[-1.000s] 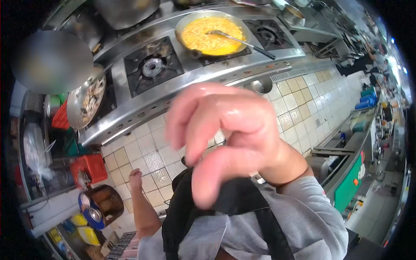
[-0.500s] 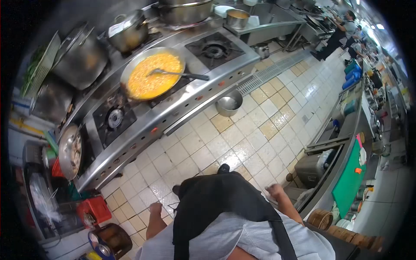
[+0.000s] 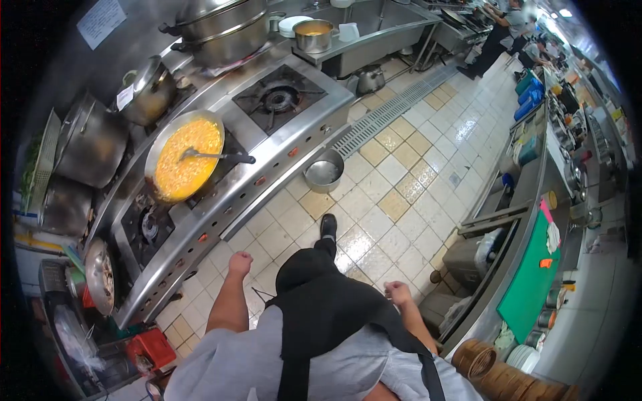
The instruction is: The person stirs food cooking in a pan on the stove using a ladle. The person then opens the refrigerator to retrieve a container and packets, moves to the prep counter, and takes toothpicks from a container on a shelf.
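Observation:
My left hand (image 3: 241, 262) hangs over the tiled floor beside the stove's front edge, fingers curled into a loose fist around nothing. On the other side of my body, my right hand (image 3: 398, 293) is also curled and empty, near the low counter. Neither hand touches anything. On the stove (image 3: 217, 207) sits a wide pan (image 3: 156, 148) of orange-yellow food. A black-handled spoon or ladle (image 3: 224, 157) rests in it, its head partly sunk. A round metal pot (image 3: 309, 175) stands on the floor ahead of my foot.
A floor drain grate (image 3: 374, 120) runs along the stove's far end. A tilted pan (image 3: 100, 277) and a red crate (image 3: 152, 349) are at lower left. A green cutting board (image 3: 525, 281) and bamboo steamers (image 3: 475, 359) line the right counter. People (image 3: 495, 37) stand far off.
I have stepped forward, one shoe now showing ahead. Stove and floor pot have shifted left and nearer in view. My left hand has swung up and forward; the right hand has come inward.

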Demonstrator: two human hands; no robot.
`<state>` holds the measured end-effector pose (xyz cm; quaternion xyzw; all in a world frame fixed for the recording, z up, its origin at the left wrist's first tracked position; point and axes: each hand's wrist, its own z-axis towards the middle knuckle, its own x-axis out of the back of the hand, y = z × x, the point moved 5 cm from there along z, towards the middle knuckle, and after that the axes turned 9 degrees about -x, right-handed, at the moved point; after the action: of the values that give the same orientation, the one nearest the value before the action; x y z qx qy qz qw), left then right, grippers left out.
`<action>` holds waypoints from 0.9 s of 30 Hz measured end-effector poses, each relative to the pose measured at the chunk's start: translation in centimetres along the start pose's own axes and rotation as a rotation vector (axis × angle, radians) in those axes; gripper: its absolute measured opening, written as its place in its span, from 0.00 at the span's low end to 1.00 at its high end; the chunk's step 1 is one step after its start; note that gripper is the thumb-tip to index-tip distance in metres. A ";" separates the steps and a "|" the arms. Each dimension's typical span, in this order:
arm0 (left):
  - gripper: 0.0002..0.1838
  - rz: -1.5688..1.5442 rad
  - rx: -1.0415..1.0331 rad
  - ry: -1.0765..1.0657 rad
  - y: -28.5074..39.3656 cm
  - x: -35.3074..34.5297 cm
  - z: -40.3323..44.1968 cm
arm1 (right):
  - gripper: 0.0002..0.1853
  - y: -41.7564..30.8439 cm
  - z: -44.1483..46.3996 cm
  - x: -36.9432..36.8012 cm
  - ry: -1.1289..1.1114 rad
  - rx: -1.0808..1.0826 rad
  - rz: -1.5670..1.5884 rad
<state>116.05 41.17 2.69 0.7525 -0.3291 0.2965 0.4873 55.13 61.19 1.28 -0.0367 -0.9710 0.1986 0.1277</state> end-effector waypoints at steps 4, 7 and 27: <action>0.10 -0.066 0.038 -0.082 3.5 -4.3 4.9 | 0.10 -5.3 -1.9 2.1 0.035 0.111 -0.211; 0.10 -0.033 0.019 -0.140 6.5 -6.4 7.5 | 0.08 9.8 16.7 9.4 0.086 0.325 -0.404; 0.18 -0.252 -0.283 -0.037 45.8 -15.4 26.8 | 0.08 1.6 17.5 30.2 0.056 -0.105 0.216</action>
<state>74.10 5.35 6.20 0.7172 -0.2792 0.1702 0.6154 21.39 59.76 -7.89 -0.1531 -0.9666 0.1590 0.1306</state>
